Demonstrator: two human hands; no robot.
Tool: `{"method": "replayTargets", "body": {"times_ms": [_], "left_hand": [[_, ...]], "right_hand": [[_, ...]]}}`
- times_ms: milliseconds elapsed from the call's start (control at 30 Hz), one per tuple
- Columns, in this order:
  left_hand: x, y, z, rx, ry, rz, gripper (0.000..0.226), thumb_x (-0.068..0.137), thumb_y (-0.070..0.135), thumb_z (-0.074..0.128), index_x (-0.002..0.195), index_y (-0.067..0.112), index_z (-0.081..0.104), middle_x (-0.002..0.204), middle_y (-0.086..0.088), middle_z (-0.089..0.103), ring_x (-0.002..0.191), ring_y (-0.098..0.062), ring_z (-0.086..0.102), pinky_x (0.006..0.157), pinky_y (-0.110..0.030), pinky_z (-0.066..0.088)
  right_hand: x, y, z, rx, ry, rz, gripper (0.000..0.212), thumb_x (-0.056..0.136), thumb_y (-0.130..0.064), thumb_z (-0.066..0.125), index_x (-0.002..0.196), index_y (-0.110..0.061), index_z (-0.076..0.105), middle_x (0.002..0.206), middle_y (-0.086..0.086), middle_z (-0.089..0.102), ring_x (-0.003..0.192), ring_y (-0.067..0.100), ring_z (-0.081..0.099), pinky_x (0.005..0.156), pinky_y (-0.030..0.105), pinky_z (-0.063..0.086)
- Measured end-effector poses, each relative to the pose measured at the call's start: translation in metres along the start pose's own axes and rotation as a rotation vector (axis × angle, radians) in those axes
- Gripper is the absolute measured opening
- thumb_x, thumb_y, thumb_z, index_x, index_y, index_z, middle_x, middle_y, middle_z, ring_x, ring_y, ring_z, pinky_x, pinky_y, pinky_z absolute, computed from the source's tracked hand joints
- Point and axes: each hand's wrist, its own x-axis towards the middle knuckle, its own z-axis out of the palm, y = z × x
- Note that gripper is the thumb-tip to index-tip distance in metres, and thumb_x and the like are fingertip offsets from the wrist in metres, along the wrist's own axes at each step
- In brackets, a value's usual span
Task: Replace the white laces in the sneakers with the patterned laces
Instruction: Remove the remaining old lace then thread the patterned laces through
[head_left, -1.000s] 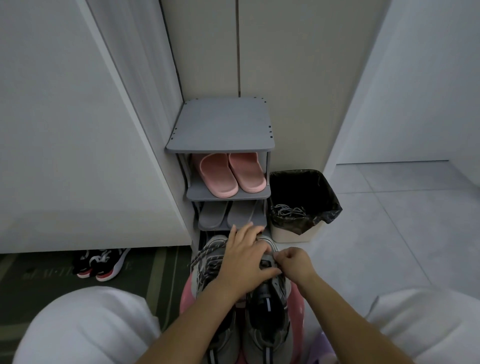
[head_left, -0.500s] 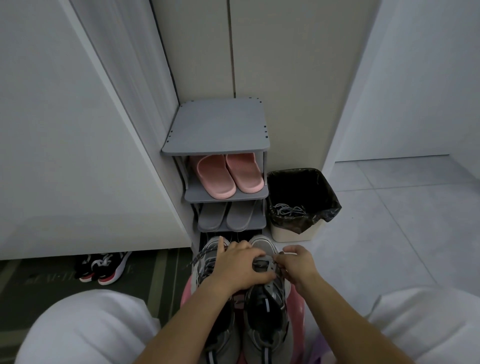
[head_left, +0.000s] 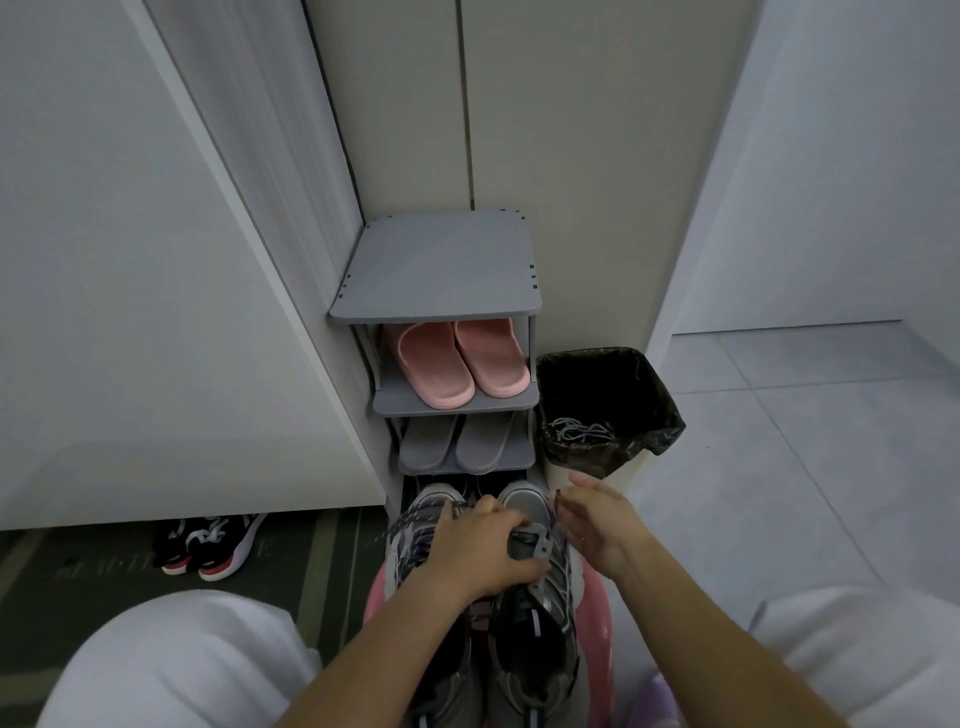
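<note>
Since the earlier frame, the right hand (head_left: 597, 525) has been lifted off the shoe and spread out to the right. The left hand (head_left: 478, 551) has been closed more tightly, and the view has been brought slightly closer.

Nearest, at the lower corners, knees in white cloth (head_left: 171, 660) are seen. Between them, at lower centre, the sneakers (head_left: 535, 649) are stood side by side on a smooth pink stool (head_left: 592, 623), toes pointing away, probably so that the eyelets are brought within easy reach. Their uppers are grey mesh with glossy overlays and dark openings.

The sneaker at frame right is gripped over its lacing by the left hand, fingers curled on top and thumb tucked at the side, presumably to steady it. The right hand is held just beside its toe, fingers loosely straightened, nothing held. Whether that shoe is fully laced cannot be told under the hand. A patterned lace (head_left: 415, 519), speckled and cord-like, is threaded across the sneaker at frame left.

At lower left, black shoes (head_left: 208, 545) lie on a green mat (head_left: 311, 561). Beyond, at centre, a matte grey rack (head_left: 436, 270) carries rubbery pink slippers (head_left: 457, 364) above grey slippers (head_left: 452, 441). Beside it, a bin (head_left: 654, 426) with a crinkled black liner holds tangled white laces (head_left: 576, 431), apparently discarded.
</note>
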Motion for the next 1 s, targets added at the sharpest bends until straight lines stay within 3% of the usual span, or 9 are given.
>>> {"method": "replayTargets", "body": {"times_ms": [100, 167, 233, 300, 433, 567, 767, 900, 1000], "left_hand": [[-0.003, 0.0, 0.003, 0.013, 0.021, 0.017, 0.055, 0.08, 0.064, 0.051, 0.129, 0.038, 0.049, 0.128, 0.005, 0.046, 0.12, -0.013, 0.047, 0.112, -0.043, 0.021], [-0.004, 0.0, 0.004, 0.004, 0.038, 0.024, 0.053, 0.08, 0.063, 0.052, 0.127, 0.039, 0.051, 0.127, 0.005, 0.047, 0.119, -0.013, 0.047, 0.109, -0.039, 0.026], [-0.005, 0.0, 0.005, -0.012, 0.053, 0.019, 0.054, 0.079, 0.062, 0.053, 0.126, 0.036, 0.051, 0.125, 0.005, 0.049, 0.118, -0.013, 0.048, 0.107, -0.038, 0.028], [-0.004, 0.0, 0.005, -0.032, 0.062, 0.014, 0.06, 0.078, 0.063, 0.055, 0.129, 0.032, 0.048, 0.127, 0.005, 0.05, 0.119, -0.014, 0.048, 0.108, -0.039, 0.029], [0.002, -0.007, -0.004, -0.223, 0.064, -0.019, 0.071, 0.073, 0.066, 0.061, 0.132, 0.028, 0.045, 0.123, 0.008, 0.056, 0.115, -0.013, 0.052, 0.107, -0.04, 0.032], [0.021, -0.018, -0.012, -0.327, 0.116, -0.086, 0.061, 0.082, 0.055, 0.06, 0.132, 0.024, 0.048, 0.122, 0.006, 0.058, 0.113, -0.014, 0.055, 0.1, -0.032, 0.042], [0.068, -0.015, -0.012, -0.256, 0.143, -0.062, 0.048, 0.093, 0.023, 0.052, 0.139, 0.03, 0.039, 0.138, -0.004, 0.044, 0.129, -0.025, 0.038, 0.109, -0.038, 0.033], [0.084, -0.015, -0.014, -0.199, 0.091, -0.059, 0.028, 0.092, 0.031, 0.054, 0.12, 0.025, 0.057, 0.139, -0.003, 0.038, 0.13, -0.027, 0.033, 0.108, -0.037, 0.031], [0.084, -0.017, -0.019, -0.285, 0.193, 0.008, 0.04, 0.089, 0.03, 0.06, 0.126, 0.022, 0.049, 0.141, -0.002, 0.033, 0.131, -0.024, 0.032, 0.108, -0.035, 0.031]], "right_hand": [[0.008, 0.002, -0.004, -0.079, 0.047, 0.057, 0.019, 0.088, 0.0, 0.052, 0.072, -0.01, 0.055, 0.06, 0.004, 0.058, 0.048, 0.011, 0.052, 0.045, 0.018, 0.036], [0.016, 0.003, -0.005, -0.152, 0.11, 0.057, 0.018, 0.083, 0.003, 0.055, 0.072, -0.011, 0.058, 0.056, 0.003, 0.058, 0.054, 0.013, 0.049, 0.053, 0.024, 0.031], [0.022, 0.003, -0.003, -0.239, 0.146, 0.033, 0.018, 0.083, 0.003, 0.058, 0.098, -0.004, 0.064, 0.07, 0.007, 0.061, 0.068, 0.017, 0.052, 0.069, 0.028, 0.034], [0.025, 0.004, 0.001, -0.309, 0.135, 0.018, 0.037, 0.085, 0.004, 0.057, 0.121, -0.002, 0.057, 0.093, 0.01, 0.061, 0.088, 0.021, 0.054, 0.077, 0.027, 0.035], [0.03, 0.004, 0.009, -0.271, 0.133, -0.006, 0.041, 0.086, 0.004, 0.059, 0.126, 0.0, 0.052, 0.093, 0.012, 0.06, 0.08, 0.022, 0.055, 0.054, 0.024, 0.035], [0.032, -0.001, 0.014, -0.293, 0.047, -0.071, 0.036, 0.086, -0.001, 0.061, 0.122, -0.002, 0.057, 0.09, 0.009, 0.063, 0.072, 0.012, 0.057, 0.056, 0.021, 0.036], [0.034, -0.016, 0.017, -0.397, -0.13, -0.129, 0.035, 0.086, 0.004, 0.058, 0.12, -0.003, 0.057, 0.09, 0.005, 0.063, 0.076, 0.009, 0.057, 0.056, 0.014, 0.043], [0.034, -0.024, 0.019, -0.461, -0.218, -0.149, 0.035, 0.087, 0.009, 0.051, 0.12, -0.001, 0.055, 0.086, 0.005, 0.061, 0.074, 0.008, 0.055, 0.048, 0.002, 0.042], [0.031, -0.027, 0.019, -0.508, -0.269, -0.152, 0.034, 0.086, 0.011, 0.05, 0.117, -0.003, 0.056, 0.083, 0.003, 0.061, 0.064, 0.003, 0.057, 0.047, 0.003, 0.042]]}}
